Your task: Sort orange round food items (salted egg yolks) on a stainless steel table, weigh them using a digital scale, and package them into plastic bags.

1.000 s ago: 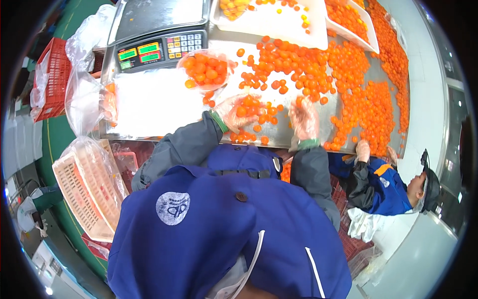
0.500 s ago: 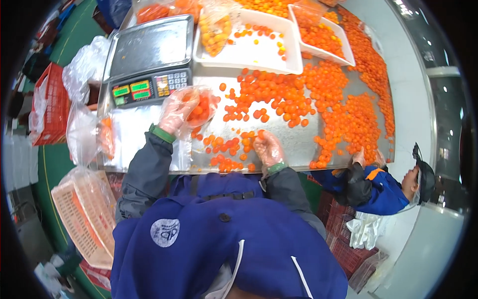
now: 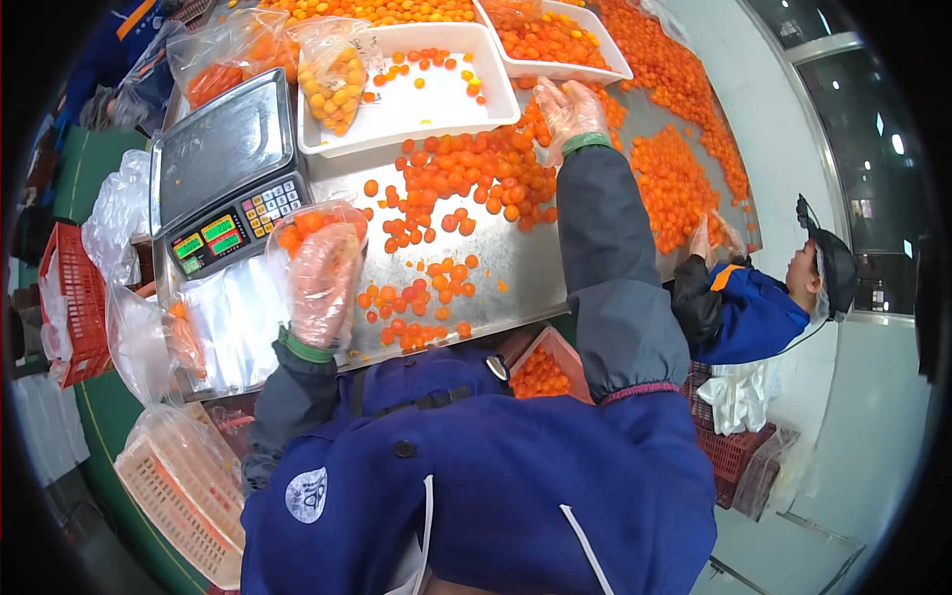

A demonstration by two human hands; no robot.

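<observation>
My gloved left hand [image 3: 325, 278] grips a clear plastic bag of orange-red cherry tomatoes [image 3: 315, 223], beside the digital scale [image 3: 223, 149]. My gloved right hand [image 3: 567, 111] is stretched out over loose tomatoes at the right end of a white tray [image 3: 327, 134], its fingers bent but apart; whatever lies under them is hidden. A wide spread of loose tomatoes [image 3: 446, 159] lies on the steel table [image 3: 506, 307], with a smaller group near its front edge.
A second white tray of tomatoes [image 3: 535, 35], bags of fruit [image 3: 332, 84] and flat clear bags [image 3: 228, 332] lie on the table. A co-worker [image 3: 754, 297] handles tomatoes at right; another [image 3: 114, 59] is at top left. Crates [image 3: 84, 307] stand left and below.
My left hand took hold of the bag of tomatoes by the scale and now has it lower, nearer me. My right hand moved from the front edge up and away toward the back trays.
</observation>
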